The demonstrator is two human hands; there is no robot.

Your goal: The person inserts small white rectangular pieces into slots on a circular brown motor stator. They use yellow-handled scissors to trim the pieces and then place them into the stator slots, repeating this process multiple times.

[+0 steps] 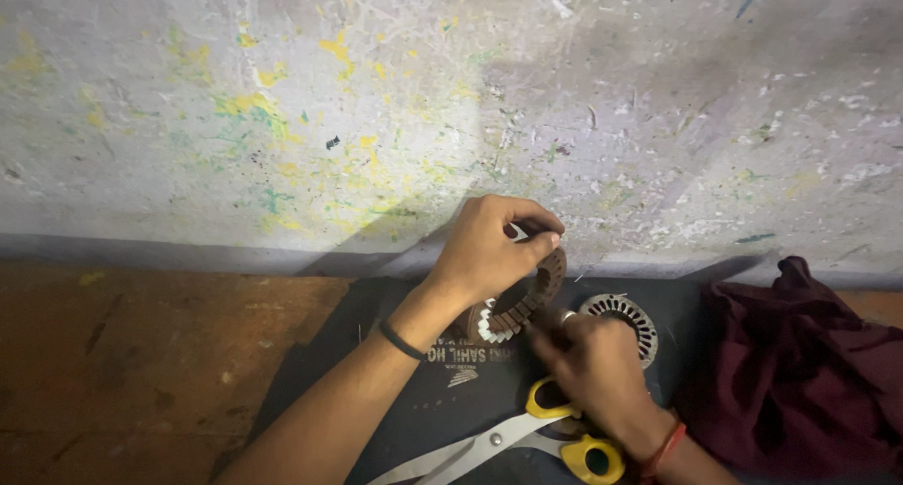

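We have the slotted motor stator ring (527, 302) tipped up on its edge above the dark mat (404, 391), close to the paint-flecked wall (376, 118), so that its toothed inner face and the white insulating paper in its lower slots turn toward us. Our left hand (489, 250) curls over the top of the ring, thumb and fingers closed on its upper rim, and a small pale strip, seemingly another piece of slot paper, shows pinched at the fingertips; that grip seems meant to keep the ring steady and tilted. A black band sits on that wrist.

Our right hand (597, 367) comes in from below with its fingers bunched narrow against the ring's lower edge, right where the white liners sit; whether it pinches anything there we cannot tell, as the back of the hand hides the tips. A ring glints on one finger and a red thread circles the wrist.

A second stator ring (628, 316) lies flat on the mat just beside the right hand, slots up and within easy reach. Yellow-handled scissors (527, 433) rest on the mat just under the right wrist, blades pointing left, presumably kept near for trimming paper. A maroon cloth (809, 372) is heaped at the right, apart from the work
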